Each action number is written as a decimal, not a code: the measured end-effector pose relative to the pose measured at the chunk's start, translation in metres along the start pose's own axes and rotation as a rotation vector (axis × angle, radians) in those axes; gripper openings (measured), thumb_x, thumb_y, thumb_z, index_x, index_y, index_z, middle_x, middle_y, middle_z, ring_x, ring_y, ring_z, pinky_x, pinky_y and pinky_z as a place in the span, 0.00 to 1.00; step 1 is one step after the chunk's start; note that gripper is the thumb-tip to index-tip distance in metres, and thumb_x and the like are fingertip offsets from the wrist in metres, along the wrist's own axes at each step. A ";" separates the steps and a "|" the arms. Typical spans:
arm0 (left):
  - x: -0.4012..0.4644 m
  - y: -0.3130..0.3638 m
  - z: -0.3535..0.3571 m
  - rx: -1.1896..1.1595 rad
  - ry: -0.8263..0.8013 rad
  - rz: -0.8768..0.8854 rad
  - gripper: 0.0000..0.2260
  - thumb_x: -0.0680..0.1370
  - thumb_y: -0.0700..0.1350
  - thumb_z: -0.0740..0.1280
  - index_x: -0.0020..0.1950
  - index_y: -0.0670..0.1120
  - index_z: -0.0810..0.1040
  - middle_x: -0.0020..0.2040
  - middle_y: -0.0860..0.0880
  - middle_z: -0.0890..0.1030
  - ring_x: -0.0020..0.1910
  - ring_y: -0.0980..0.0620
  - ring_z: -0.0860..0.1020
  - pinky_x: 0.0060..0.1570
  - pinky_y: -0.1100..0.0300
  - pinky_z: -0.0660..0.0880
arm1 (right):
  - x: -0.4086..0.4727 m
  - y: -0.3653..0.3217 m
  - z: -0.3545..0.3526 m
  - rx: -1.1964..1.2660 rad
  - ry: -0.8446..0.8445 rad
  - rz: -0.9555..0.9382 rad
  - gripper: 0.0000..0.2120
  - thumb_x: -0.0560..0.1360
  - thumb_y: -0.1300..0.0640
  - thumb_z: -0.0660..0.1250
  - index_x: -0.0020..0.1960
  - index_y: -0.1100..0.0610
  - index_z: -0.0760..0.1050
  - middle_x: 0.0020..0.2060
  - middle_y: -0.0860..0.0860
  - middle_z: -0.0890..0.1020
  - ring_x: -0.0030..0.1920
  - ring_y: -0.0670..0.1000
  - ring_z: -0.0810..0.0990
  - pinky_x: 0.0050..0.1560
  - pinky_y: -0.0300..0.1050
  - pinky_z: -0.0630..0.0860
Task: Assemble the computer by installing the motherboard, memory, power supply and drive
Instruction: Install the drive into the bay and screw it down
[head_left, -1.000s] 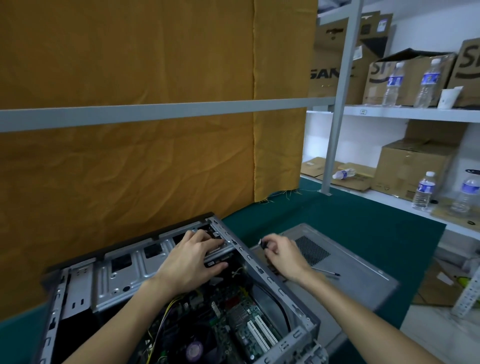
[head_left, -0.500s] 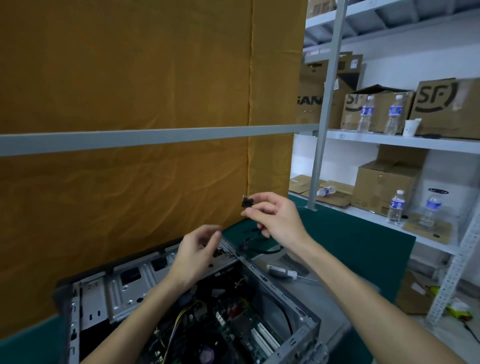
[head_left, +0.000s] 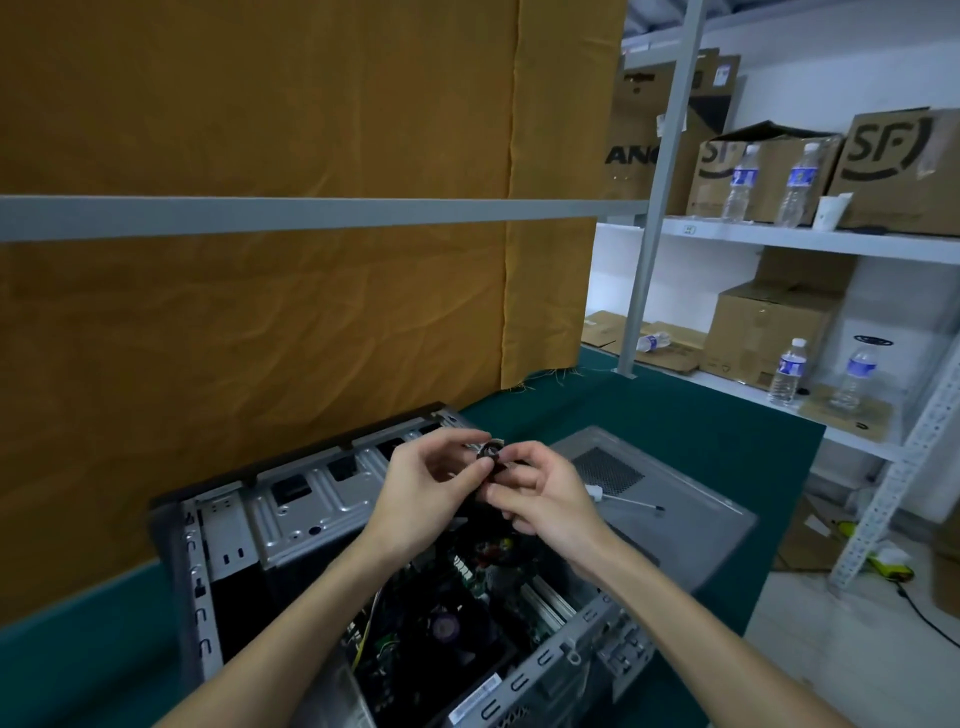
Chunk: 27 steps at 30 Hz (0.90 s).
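Note:
An open computer case (head_left: 291, 514) lies on its side on the green table (head_left: 675, 431). Inside it sits the green motherboard (head_left: 467, 603) with a fan and coloured wires. Above the case's far corner, my left hand (head_left: 421, 493) and my right hand (head_left: 540, 493) meet. Both pinch a small black cable connector (head_left: 491, 451) between their fingertips. The cable's run below the hands is hidden.
The grey side panel (head_left: 691, 514) lies right of the case with a screwdriver (head_left: 623, 500) on it. A mustard cloth hangs behind. White shelving at right holds cardboard boxes (head_left: 769, 332) and water bottles (head_left: 787, 371).
My right hand came down from head height with the black connector. My left hand left the case rim and rose to meet it. Now both pinch the connector.

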<state>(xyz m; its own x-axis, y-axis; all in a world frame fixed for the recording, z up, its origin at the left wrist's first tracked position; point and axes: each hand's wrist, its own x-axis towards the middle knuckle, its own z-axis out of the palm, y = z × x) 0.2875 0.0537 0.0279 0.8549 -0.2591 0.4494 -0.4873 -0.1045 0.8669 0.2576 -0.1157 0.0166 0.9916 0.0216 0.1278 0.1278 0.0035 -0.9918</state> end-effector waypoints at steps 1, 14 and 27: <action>-0.001 0.001 -0.001 -0.020 -0.003 0.001 0.10 0.76 0.41 0.76 0.56 0.51 0.84 0.42 0.48 0.86 0.43 0.50 0.85 0.47 0.58 0.81 | -0.002 0.001 0.000 0.021 -0.016 0.008 0.11 0.78 0.64 0.72 0.58 0.59 0.74 0.38 0.52 0.85 0.30 0.46 0.75 0.27 0.35 0.67; 0.005 0.000 -0.001 -0.435 -0.047 -0.432 0.12 0.75 0.45 0.74 0.57 0.43 0.83 0.42 0.46 0.81 0.44 0.49 0.81 0.51 0.52 0.78 | -0.006 0.008 -0.003 -0.178 -0.157 -0.184 0.04 0.80 0.62 0.70 0.48 0.56 0.83 0.36 0.54 0.84 0.31 0.47 0.76 0.37 0.41 0.74; 0.003 0.005 -0.007 -0.311 -0.102 -0.484 0.09 0.83 0.44 0.65 0.57 0.43 0.85 0.34 0.52 0.79 0.34 0.57 0.76 0.36 0.64 0.75 | -0.012 0.006 -0.001 -0.133 -0.073 -0.064 0.04 0.79 0.57 0.72 0.48 0.57 0.84 0.40 0.57 0.86 0.42 0.56 0.87 0.45 0.52 0.84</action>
<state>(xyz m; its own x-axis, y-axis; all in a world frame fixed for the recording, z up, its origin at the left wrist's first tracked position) 0.2890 0.0593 0.0350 0.9382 -0.3454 -0.0232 0.0427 0.0489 0.9979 0.2468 -0.1169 0.0096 0.9777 0.0978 0.1858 0.1972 -0.1246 -0.9724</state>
